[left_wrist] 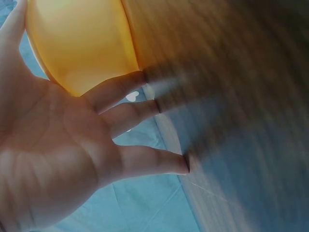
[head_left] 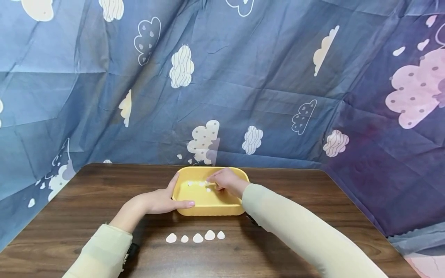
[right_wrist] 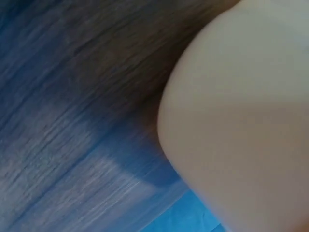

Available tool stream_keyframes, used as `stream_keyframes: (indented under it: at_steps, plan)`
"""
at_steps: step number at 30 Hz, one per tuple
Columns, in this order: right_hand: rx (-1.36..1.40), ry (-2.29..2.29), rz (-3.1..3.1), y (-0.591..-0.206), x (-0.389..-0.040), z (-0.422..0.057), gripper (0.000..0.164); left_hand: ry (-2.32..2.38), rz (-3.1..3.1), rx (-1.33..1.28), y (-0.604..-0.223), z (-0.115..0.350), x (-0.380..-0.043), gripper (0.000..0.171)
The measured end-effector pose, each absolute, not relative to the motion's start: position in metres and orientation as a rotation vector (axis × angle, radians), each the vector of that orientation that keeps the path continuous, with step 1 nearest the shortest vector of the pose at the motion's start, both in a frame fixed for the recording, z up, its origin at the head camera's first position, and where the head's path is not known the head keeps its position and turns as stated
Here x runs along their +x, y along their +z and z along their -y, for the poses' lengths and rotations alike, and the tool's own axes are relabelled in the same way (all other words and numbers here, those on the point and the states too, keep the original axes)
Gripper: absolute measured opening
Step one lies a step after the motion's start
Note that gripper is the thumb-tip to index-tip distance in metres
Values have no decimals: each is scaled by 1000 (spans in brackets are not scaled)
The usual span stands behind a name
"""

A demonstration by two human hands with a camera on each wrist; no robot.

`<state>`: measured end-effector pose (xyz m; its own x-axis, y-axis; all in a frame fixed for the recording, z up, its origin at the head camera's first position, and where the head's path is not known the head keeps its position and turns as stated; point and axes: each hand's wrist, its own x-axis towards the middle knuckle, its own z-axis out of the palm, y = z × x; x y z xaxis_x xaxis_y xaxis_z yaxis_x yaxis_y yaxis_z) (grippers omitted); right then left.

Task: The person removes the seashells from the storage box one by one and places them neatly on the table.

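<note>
A yellow plastic bin [head_left: 210, 210] stands near the back of the table with several small white shell-shaped pieces [head_left: 190, 183] inside. My left hand [head_left: 161, 200] rests on its left side, thumb lying over the front rim. In the left wrist view the left hand's fingers [left_wrist: 152, 161] are spread and straight beside the bin's wall [left_wrist: 87, 43]. My right hand [head_left: 226, 180] reaches into the bin, its fingertips right at one white piece; I cannot tell whether they pinch it. The right wrist view does not show its fingers.
In front of the bin, several white pieces [head_left: 197, 238] lie in a row on the dark wooden table [head_left: 278, 247]. A blue cloud-patterned cloth [head_left: 222, 100] hangs behind the table. A large pale rounded surface [right_wrist: 236, 121] fills much of the right wrist view.
</note>
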<state>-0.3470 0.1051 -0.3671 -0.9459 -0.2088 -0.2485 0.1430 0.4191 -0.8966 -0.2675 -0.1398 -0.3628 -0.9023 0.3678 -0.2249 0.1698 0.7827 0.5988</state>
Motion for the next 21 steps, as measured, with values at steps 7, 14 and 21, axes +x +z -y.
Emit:
stream_keyframes:
  at_steps: [7, 14, 21]
  plan:
    - [-18, -1637, -2262, -363, -344, -112, 26, 844, -2640, 406, -362, 138, -266, 137]
    - [-27, -1712, -2191, -362, -337, -118, 23, 840, -2645, 411, -360, 138, -265, 138]
    - [-21, -1823, -2098, -356, -332, -118, 19, 844, -2647, 414, -362, 138, -264, 137]
